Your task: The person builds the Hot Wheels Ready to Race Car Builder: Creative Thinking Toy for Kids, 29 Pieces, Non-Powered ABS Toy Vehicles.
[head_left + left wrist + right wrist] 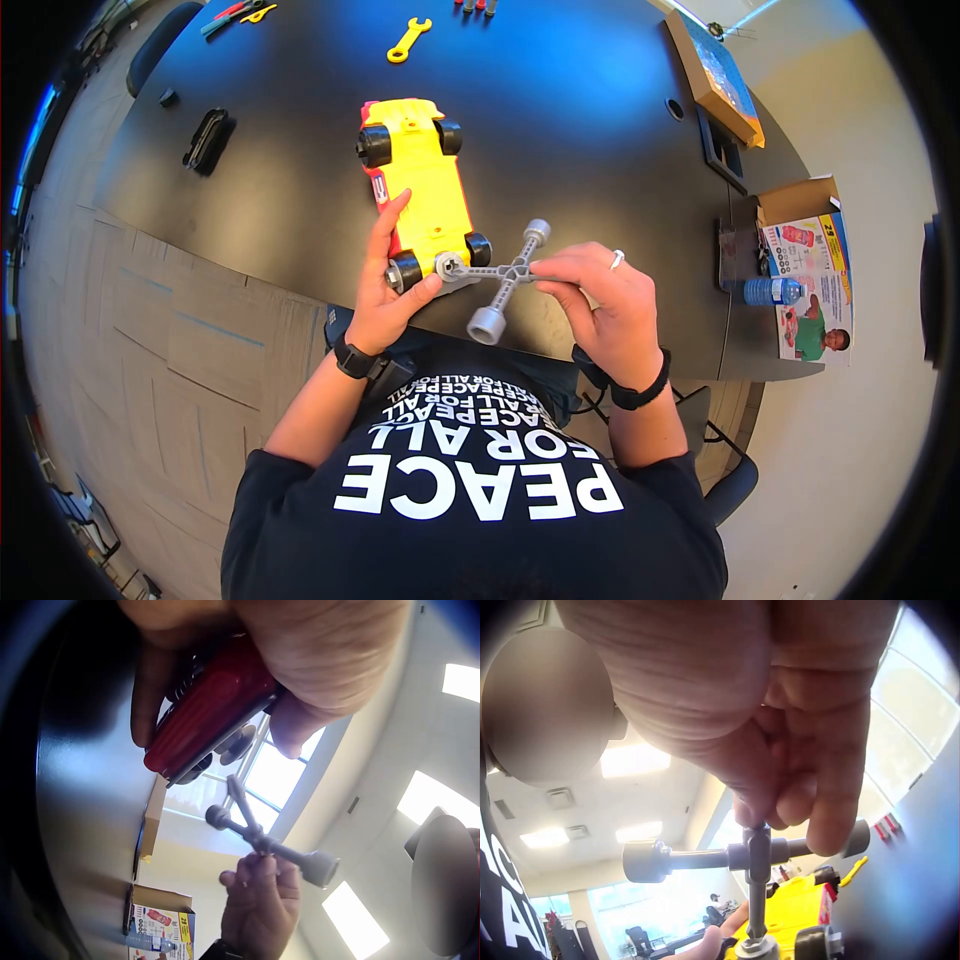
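A toy car with a yellow underside, red body and black wheels is turned wheels-up over the dark table. My left hand grips its near end, fingers along the red side and thumb by a grey round piece between the near wheels. A grey four-way lug wrench reaches from the right, one arm's tip at that grey piece. Thumb and fingers of my right hand pinch the wrench near its centre. In the right wrist view the wrench arm meets the grey piece, and the car's yellow underside lies behind.
A yellow toy spanner lies farther back on the table. A black object sits at the left. On the right are an open cardboard tray, a printed toy box and a water bottle.
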`<state>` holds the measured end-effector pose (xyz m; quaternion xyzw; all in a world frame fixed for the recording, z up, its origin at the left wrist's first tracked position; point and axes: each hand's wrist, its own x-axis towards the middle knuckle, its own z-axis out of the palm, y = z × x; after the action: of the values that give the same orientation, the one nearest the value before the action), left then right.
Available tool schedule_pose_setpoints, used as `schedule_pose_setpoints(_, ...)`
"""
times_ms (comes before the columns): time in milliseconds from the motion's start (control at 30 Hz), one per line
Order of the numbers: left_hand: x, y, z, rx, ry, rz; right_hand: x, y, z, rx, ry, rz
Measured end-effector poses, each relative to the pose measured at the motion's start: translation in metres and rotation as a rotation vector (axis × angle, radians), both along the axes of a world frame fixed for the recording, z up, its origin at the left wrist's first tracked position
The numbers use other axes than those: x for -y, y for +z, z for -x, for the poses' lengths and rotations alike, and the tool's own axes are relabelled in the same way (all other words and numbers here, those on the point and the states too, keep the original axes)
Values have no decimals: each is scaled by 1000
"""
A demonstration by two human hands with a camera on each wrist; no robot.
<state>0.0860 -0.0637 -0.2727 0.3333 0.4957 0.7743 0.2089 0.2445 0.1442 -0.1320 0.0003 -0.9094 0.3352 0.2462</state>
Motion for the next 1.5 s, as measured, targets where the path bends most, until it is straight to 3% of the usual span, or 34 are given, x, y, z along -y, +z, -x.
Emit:
schedule_pose_setpoints(200, 1, -6, 1, 28, -26, -3, 7, 9, 17, 61, 90, -193)
schedule_pose_setpoints(467, 6, -8, 6, -130, 14, 91, 12, 37, 31, 89, 418, -527)
schedule_pose_setpoints(600, 6, -11, 4, -129, 17, 92, 7, 35, 29, 78, 401, -574)
schedule_pose_setpoints(667, 5, -12, 3, -125, 18, 75, 10, 23, 20, 448, 67, -628)
schedule_pose_setpoints(700, 4, -13, 3, -126, 17, 74, 11, 19, 19, 448, 66, -628)
schedule_pose_setpoints(867, 1, -8, 0, -118, 25, 40, 21, 19, 17, 225, 1, -238)
schedule_pose_setpoints(1100, 2, -4, -2, -84, 2, 50, 23, 25, 17, 230, 85, -181)
schedule_pose_setpoints(1200, 2, -6, -2, -30, -13, 22, 19, 14, 16, 163, 122, -275)
schedule_pose_setpoints(1267, 6, -12, 4, -196, 16, 122, 23, 10, 18, 198, 70, -290)
schedule_pose_setpoints(1400, 6, -5, 2, -185, 12, 143, 12, 9, 13, 84, 119, -200)
schedule_pose_setpoints(1467, 1, -2, -3, -102, 32, 50, -7, 4, -11, 86, -94, 240)
schedule_pose_setpoints(1500, -1, -2, -4, -110, 34, 49, -15, -4, -22, 78, -92, 239)
